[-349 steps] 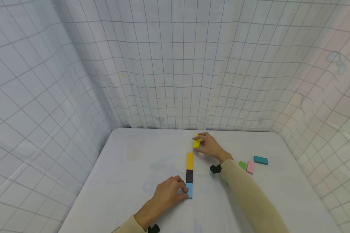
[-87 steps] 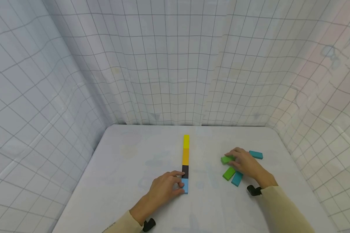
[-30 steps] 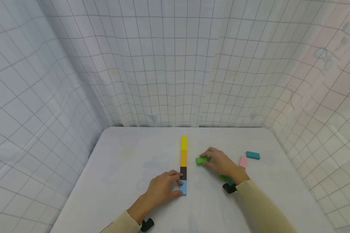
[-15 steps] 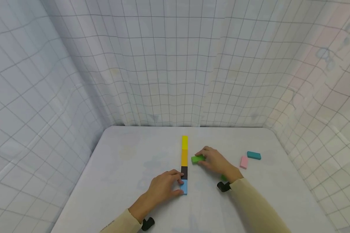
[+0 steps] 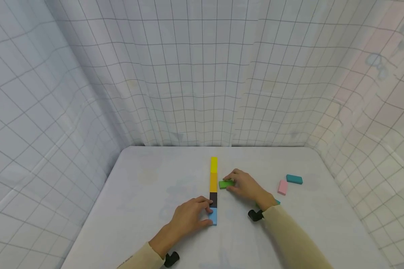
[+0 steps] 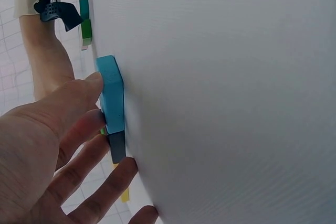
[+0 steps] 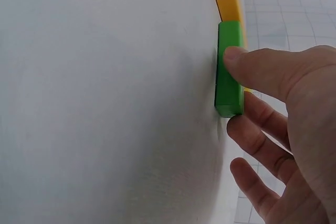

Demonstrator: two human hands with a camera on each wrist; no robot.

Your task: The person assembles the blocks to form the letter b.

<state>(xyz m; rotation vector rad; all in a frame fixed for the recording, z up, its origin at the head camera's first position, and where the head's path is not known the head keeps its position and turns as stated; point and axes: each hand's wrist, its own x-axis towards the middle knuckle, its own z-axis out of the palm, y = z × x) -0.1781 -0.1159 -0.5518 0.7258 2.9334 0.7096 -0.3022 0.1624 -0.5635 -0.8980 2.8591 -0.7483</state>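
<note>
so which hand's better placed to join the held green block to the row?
Probably the right hand: it pinches the green block near the orange block; the left hand touches the row's blue block.

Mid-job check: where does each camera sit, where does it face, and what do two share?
Head: worn on the head, facing forward and down at the white table and gridded curtain; left grip, right grip and both sleeves show.
Left wrist: worn there, facing the light blue block the left grip touches; that grip and, beyond, the right arm show.
Right wrist: worn there, facing the green block the right grip pinches; only that grip shows.
Shared: head and right wrist both show the green block.
</note>
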